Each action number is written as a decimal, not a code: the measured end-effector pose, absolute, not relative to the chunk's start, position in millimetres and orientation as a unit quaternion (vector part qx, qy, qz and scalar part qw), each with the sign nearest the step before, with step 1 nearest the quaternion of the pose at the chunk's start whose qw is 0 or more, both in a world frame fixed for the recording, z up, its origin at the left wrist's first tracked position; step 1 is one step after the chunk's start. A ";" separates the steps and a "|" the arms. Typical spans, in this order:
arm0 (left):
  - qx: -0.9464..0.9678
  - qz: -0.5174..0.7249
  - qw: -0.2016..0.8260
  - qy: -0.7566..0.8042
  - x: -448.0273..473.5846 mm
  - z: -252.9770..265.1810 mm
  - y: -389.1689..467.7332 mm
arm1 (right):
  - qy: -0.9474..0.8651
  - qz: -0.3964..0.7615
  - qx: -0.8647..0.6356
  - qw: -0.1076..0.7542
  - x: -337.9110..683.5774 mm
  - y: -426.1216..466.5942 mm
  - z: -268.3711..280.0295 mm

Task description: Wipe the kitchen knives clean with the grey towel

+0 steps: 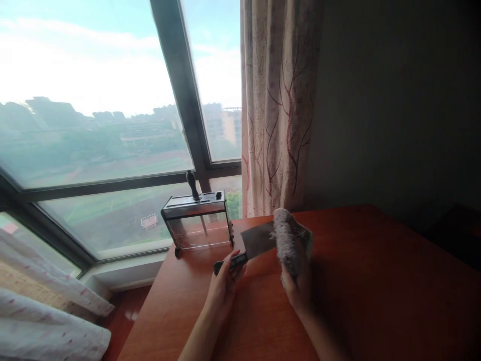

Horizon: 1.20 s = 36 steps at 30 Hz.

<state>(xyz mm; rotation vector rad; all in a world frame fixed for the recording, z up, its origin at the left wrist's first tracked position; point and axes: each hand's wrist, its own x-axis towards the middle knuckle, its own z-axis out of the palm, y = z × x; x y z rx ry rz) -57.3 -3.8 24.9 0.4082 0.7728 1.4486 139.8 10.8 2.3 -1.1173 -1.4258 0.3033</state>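
Note:
My left hand [228, 276] is closed around the black handle of a cleaver [258, 240]. Its broad, flat blade points to the right, above the table. A fluffy grey cloth [287, 240] is gripped in my right hand [298, 288]; it covers the far end of the blade, so that end is hidden. Behind my left hand stands a knife block [199, 225] with clear sides and a metal top. One knife with a dark handle [192, 184] sticks up out of the block.
A reddish-brown wooden table [180, 316] lies under my hands. Beyond it are a large window [105, 145] with dark frames and a patterned curtain [280, 110]. Another curtain [48, 311] hangs at the lower left, beside the window sill [128, 265]. A dark wall is at the right.

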 end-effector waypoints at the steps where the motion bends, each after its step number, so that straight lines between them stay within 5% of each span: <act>1: 0.183 0.640 0.665 0.340 -56.0 24.8 -4.6 | -0.680 0.104 -0.463 0.559 132.4 7.0 5.8; 4: 0.187 0.642 0.660 0.344 -52.6 25.3 -7.1 | -0.817 0.057 -0.404 0.409 112.7 -3.4 16.6; 7: 0.180 0.640 0.661 0.348 -50.8 27.2 -9.0 | -0.865 0.041 -0.359 0.347 104.6 -9.5 23.4; 23: 0.203 0.626 0.678 0.327 -52.8 23.7 -10.4 | -0.728 -0.023 -0.508 0.460 131.3 18.7 1.3; 36: 0.167 0.638 0.679 0.321 -46.7 24.7 -8.7 | -0.866 0.052 -0.359 0.344 107.1 -8.4 22.3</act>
